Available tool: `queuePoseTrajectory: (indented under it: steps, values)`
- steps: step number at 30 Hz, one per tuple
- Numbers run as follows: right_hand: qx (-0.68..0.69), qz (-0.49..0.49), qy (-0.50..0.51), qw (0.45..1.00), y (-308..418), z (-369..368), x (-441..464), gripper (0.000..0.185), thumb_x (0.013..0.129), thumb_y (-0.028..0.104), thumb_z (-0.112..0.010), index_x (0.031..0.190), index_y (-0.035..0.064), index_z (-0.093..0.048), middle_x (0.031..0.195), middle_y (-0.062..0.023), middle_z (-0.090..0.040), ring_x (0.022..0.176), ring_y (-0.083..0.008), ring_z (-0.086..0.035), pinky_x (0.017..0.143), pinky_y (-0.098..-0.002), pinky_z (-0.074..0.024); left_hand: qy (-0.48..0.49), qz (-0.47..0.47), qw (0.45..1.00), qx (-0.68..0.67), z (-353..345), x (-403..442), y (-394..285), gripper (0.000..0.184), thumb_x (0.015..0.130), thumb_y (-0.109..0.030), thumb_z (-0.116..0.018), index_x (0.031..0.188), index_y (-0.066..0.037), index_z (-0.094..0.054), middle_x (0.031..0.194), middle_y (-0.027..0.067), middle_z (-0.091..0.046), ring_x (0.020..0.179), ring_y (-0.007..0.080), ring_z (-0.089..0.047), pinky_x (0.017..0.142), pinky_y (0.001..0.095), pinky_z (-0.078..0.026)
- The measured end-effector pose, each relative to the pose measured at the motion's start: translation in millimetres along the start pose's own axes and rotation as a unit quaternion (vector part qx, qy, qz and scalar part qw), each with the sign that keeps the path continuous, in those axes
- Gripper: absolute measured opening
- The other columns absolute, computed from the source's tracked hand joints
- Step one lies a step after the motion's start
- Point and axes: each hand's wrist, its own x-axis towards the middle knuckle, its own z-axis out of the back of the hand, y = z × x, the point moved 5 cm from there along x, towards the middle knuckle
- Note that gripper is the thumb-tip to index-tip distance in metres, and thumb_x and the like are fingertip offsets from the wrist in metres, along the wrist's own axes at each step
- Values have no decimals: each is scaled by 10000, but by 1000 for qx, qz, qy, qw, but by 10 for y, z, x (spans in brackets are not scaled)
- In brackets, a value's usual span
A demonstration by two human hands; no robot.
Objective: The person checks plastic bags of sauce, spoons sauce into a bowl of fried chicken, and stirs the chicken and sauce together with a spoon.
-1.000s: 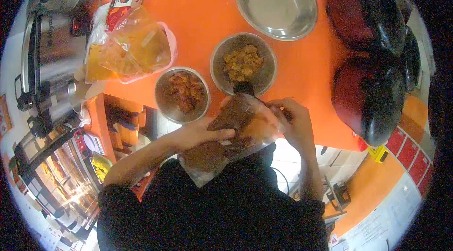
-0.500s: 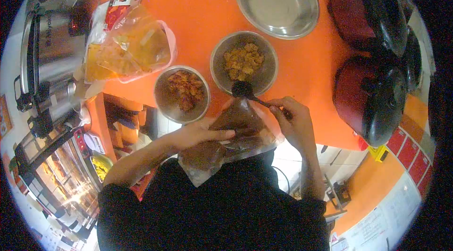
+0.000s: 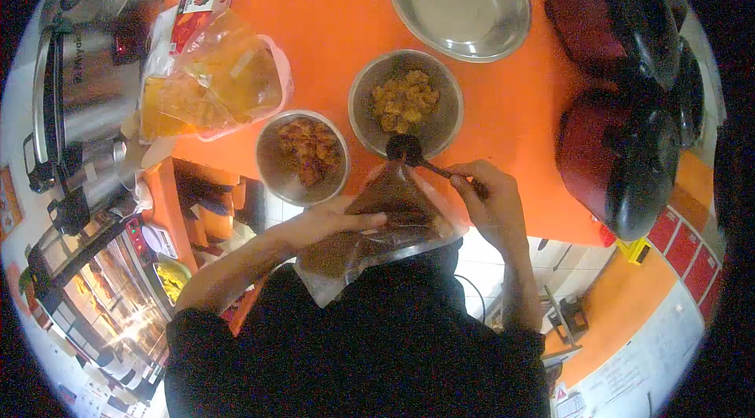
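Observation:
My left hand [image 3: 338, 225] is closed on a clear plastic bag [image 3: 393, 213] of dark brown sauce, thumb lying across its top. The bag's narrow corner points away from me, at a black spoon [image 3: 403, 149]. Its handle is pinched in my right hand [image 3: 486, 190], and reddish-brown sauce shows in the bowl of the spoon. Just beyond the spoon sits a steel bowl [image 3: 452, 123] of golden fried pieces [image 3: 403, 99]. To its left, a second steel bowl [image 3: 271, 174] holds darker, reddish coated pieces [image 3: 309, 152].
A large steel basin [image 3: 464, 5] stands at the back of the orange table [image 3: 330, 17]. Two dark red lidded pots [image 3: 586, 150] line the right side. On the left are a pink-rimmed container [image 3: 281, 76], an orange-filled plastic bag [image 3: 189, 103] and a red-and-white packet [image 3: 197, 13].
Reddish-brown sauce now shows in the spoon at the bag's corner, where it looked plain black before. Both hands keep nearly the same place; the view has shifted slightly.

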Motion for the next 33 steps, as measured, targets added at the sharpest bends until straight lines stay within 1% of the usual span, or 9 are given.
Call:
queuePoseTrajectory:
  steps: [1, 7, 10, 19, 21, 24, 27, 30, 33]
  values:
    - [3, 2, -4, 1000, 6, -1, -1, 114, 838, 83, -606, 915, 23, -664, 763, -97, -614, 641, -160, -558, 588, -284, -442, 1, 3, 1000, -1, -20, -25, -44, 562, 866, -421, -592, 1231, -4, -500, 1139, 56, -581, 1036, 156, -529, 911, 307, -412]
    - [-25, 39, -11, 999, 46, -14, 23, 119, 833, 82, -606, 918, 24, -667, 766, -100, -615, 635, -163, -545, 576, -279, -429, 4, 1, 1000, -22, 13, -12, 16, 550, 866, -402, -598, 1233, -6, -496, 1150, 65, -575, 1050, 157, -524, 920, 313, -410]
    - [-22, 13, -8, 1000, -51, -24, 5, 121, 830, 80, -607, 921, 26, -666, 769, -103, -616, 634, -169, -545, 574, -279, -427, 16, -2, 999, -29, 20, 17, 65, 543, 871, -392, -595, 1237, -3, -492, 1158, 69, -572, 1059, 160, -521, 929, 316, -407]
    - [-31, 27, -20, 999, -28, -11, -1, 117, 820, 73, -621, 918, 30, -667, 773, -106, -626, 649, -176, -557, 594, -286, -442, 15, -6, 999, -36, 37, 20, 109, 553, 871, -380, -597, 1260, -7, -472, 1196, 80, -553, 1090, 175, -511, 952, 319, -399]
    - [-19, 14, -20, 1000, -8, -9, 1, 118, 820, 72, -619, 919, 31, -669, 778, -107, -628, 655, -182, -562, 603, -288, -447, 13, -15, 999, -50, 35, 17, 113, 557, 870, -367, -603, 1275, -12, -459, 1211, 82, -543, 1104, 177, -503, 962, 319, -393]
    - [-16, 9, -16, 1000, -12, -10, 9, 120, 823, 74, -615, 921, 32, -671, 779, -108, -629, 663, -188, -566, 609, -292, -449, 25, 14, 995, -93, -3, -11, 72, 568, 869, -343, -610, 1302, -23, -431, 1230, 81, -528, 1117, 179, -495, 978, 324, -383]
    - [-11, 7, -13, 1000, 1, -13, 7, 123, 827, 80, -610, 922, 32, -671, 778, -110, -626, 669, -193, -567, 612, -297, -449, 1, 23, 997, -74, 47, 1, 98, 603, 875, -241, -609, 1378, -71, -323, 1324, 78, -471, 1202, 209, -460, 1028, 355, -359]
    - [-4, 18, -13, 1000, 14, -7, 6, 127, 830, 84, -605, 925, 30, -669, 779, -113, -623, 672, -199, -566, 613, -303, -448, -5, -15, 995, -103, -19, -28, -4, 582, 880, -247, -603, 1370, -76, -339, 1322, 65, -474, 1197, 203, -465, 1026, 358, -361]
    - [-11, 36, -15, 999, 11, -3, 9, 131, 831, 83, -602, 930, 28, -668, 782, -114, -622, 670, -204, -565, 615, -305, -446, -7, -11, 998, -55, 69, 33, 147, 654, 894, -419, -550, 1366, -18, -342, 1320, 99, -458, 1202, 196, -429, 1021, 323, -334]
